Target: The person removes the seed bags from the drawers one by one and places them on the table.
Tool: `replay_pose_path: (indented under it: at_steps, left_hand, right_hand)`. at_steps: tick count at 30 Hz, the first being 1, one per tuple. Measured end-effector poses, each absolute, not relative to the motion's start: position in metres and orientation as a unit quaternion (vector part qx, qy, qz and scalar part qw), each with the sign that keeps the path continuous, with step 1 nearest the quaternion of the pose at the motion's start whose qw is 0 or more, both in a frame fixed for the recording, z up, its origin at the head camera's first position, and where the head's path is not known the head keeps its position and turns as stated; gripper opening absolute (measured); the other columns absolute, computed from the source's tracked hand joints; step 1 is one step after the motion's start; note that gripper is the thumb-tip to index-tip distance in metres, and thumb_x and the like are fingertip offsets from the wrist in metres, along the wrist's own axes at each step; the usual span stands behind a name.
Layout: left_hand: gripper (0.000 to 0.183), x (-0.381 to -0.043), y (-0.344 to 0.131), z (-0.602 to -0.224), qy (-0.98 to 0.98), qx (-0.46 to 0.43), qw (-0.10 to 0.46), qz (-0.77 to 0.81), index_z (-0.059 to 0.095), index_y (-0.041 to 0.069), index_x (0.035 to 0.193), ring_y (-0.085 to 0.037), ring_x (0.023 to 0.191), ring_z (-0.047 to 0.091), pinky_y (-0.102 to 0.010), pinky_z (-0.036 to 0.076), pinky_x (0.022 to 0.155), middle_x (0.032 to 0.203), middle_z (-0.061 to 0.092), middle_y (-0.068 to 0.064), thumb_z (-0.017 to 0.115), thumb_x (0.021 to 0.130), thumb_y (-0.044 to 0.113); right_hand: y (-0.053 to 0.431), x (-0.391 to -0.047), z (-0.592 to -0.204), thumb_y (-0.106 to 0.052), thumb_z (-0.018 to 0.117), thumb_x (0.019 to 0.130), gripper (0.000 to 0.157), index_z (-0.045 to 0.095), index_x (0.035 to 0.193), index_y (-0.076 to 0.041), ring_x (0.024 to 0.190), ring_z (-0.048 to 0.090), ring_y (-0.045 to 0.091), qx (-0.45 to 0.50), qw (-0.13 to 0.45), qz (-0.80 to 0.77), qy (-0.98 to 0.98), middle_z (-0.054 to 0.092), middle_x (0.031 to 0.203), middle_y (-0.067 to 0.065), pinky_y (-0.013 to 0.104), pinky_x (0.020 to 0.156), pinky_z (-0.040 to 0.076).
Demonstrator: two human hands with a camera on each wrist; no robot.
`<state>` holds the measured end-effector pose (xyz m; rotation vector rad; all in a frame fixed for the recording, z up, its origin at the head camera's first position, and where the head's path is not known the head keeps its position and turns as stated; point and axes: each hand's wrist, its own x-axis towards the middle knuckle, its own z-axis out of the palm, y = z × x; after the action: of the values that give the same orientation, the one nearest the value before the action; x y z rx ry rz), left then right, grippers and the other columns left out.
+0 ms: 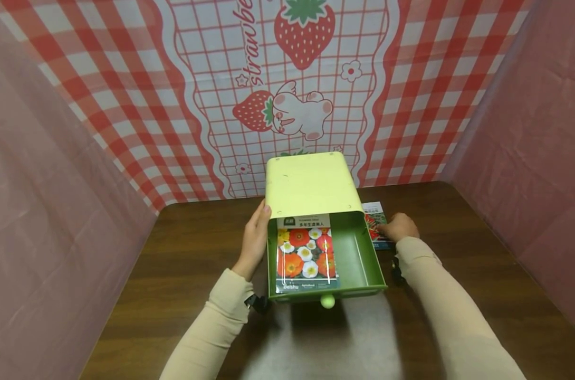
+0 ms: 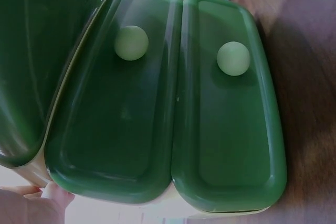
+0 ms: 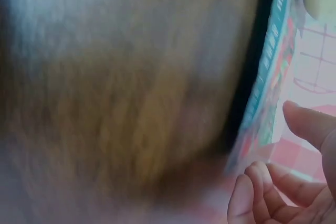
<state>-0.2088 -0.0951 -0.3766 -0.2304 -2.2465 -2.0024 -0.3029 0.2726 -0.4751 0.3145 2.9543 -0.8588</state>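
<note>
A pale yellow-green drawer cabinet [image 1: 311, 182] stands on the table with its green top drawer [image 1: 354, 258] pulled out. In that drawer's left part lies a poppy seed packet [image 1: 305, 256]. My left hand [image 1: 254, 237] rests against the cabinet's left side, fingers extended near its front edge. On the right, my right hand [image 1: 401, 228] is at the edge of another seed packet [image 1: 374, 214] with red flowers, lying beside the cabinet. In the right wrist view, the thumb and fingers stand apart around this packet's corner. Whether they press on it is unclear.
Two closed green drawers with round knobs, the middle drawer [image 2: 115, 114] and the bottom drawer [image 2: 233, 129], show in the left wrist view. A red checkered strawberry cloth [image 1: 287, 68] hangs behind the wooden table [image 1: 188, 253]. Pink cloths [image 1: 40, 184] hang at both sides.
</note>
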Motion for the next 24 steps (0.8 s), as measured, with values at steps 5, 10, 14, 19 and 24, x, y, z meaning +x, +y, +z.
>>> replay_pose_path:
  at_steps: [5,10,14,19,24]
  left_hand:
    - [0.053,-0.209,-0.094,-0.377,-0.74,-0.078,0.068,-0.665,0.031,0.004,0.153,-0.027,0.149,0.026,-0.042,0.022,0.124,0.159,0.031,-0.014,0.035,0.107,0.031]
    - [0.052,-0.21,-0.094,-0.376,-0.736,-0.076,0.072,-0.668,0.032,0.004,0.152,-0.027,0.148,0.028,-0.041,0.023,0.124,0.158,0.033,-0.014,0.035,0.107,0.03]
    - [0.052,-0.21,-0.094,-0.376,-0.735,-0.074,0.071,-0.67,0.033,0.005,0.152,-0.027,0.148,0.028,-0.041,0.023,0.124,0.158,0.034,-0.013,0.036,0.107,0.031]
    - [0.052,-0.21,-0.094,-0.377,-0.737,-0.074,0.07,-0.669,0.034,0.006,0.152,-0.027,0.148,0.028,-0.041,0.024,0.123,0.158,0.034,-0.013,0.036,0.107,0.031]
    - [0.052,-0.21,-0.094,-0.377,-0.736,-0.072,0.068,-0.669,0.033,0.006,0.152,-0.027,0.148,0.028,-0.042,0.024,0.123,0.158,0.034,-0.013,0.036,0.107,0.031]
  right_hand:
    - [0.277,-0.298,-0.458,-0.035,0.05,0.098,0.054,0.06,0.121,0.012,0.106,0.06,0.046,0.103,-0.001,-0.337,0.936,0.062,0.12,0.032,0.055,0.087,0.052]
    - [0.281,-0.291,-0.433,-0.034,0.042,0.102,0.051,0.059,0.122,0.009,0.099,0.06,0.04,0.093,-0.052,-0.397,0.912,0.062,0.118,0.03,0.047,0.078,0.053]
    - [0.278,-0.288,-0.412,-0.035,0.041,0.102,0.049,0.06,0.121,0.006,0.095,0.064,0.036,0.079,-0.086,-0.405,0.907,0.066,0.112,0.028,0.033,0.068,0.052]
    - [0.27,-0.279,-0.385,-0.033,0.044,0.102,0.045,0.061,0.119,0.005,0.091,0.066,0.033,0.033,-0.127,-0.408,0.904,0.067,0.108,0.028,0.023,0.065,0.049]
    - [0.251,-0.26,-0.355,-0.037,0.047,0.101,0.044,0.062,0.119,0.001,0.088,0.065,0.027,-0.014,-0.148,-0.394,0.907,0.069,0.108,0.023,0.024,0.067,0.048]
